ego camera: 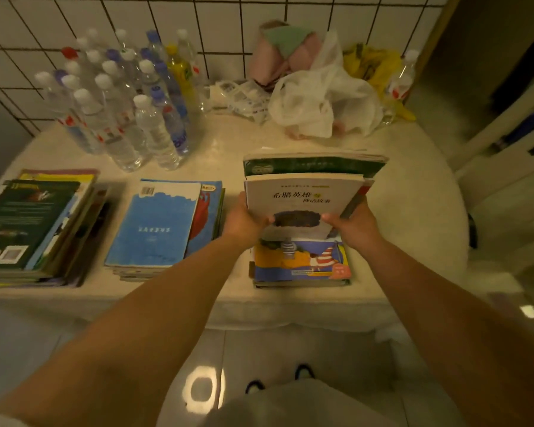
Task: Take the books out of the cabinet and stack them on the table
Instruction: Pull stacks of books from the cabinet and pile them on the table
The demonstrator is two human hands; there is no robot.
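— What is the person wearing?
— Bare forearms; a pale sleeve edge [0, 420] shows at the lower left.
— And below?
— A light grey garment [290, 405] at the waist, and dark shoes [304, 371] with pale trim.

Three book stacks [301, 263] in a row along the table [413, 211] front, bottles [121, 97] behind left, bags [321, 100] behind right.

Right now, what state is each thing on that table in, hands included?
Left hand: grips the white book's left edge.
Right hand: grips its right edge.
White book: held tilted over the right stack.
Right stack: flat on the table.
Blue-topped stack: flat, untouched.
Left stack: flat, fanned unevenly.
Bottles: upright, capped.
Plastic bag: crumpled.
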